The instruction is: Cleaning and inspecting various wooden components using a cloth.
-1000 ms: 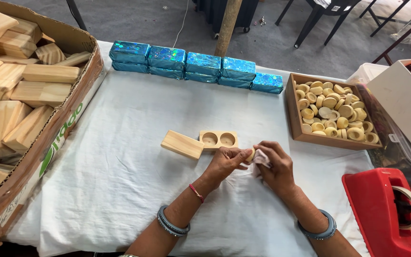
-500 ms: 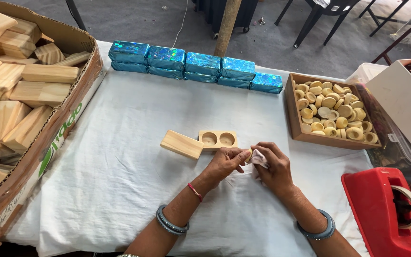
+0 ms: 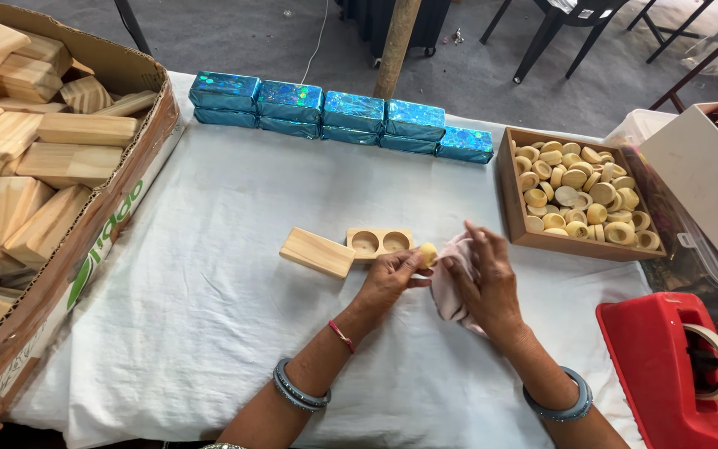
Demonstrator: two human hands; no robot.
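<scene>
I count five shiny blue wrapped packs (image 3: 338, 111) in a row. My wooden block with round holes (image 3: 380, 243) has two holes — one flat wooden lid (image 3: 317, 252) beside it, one red tape holder (image 3: 675, 366).

Both forearms are seen bare — no sleeves are worn. A thin red thread is tied around the left wrist (image 3: 341, 335), and a grey-blue bangle is worn higher up each forearm — left bangle (image 3: 299, 389), right bangle (image 3: 560, 401).
</scene>
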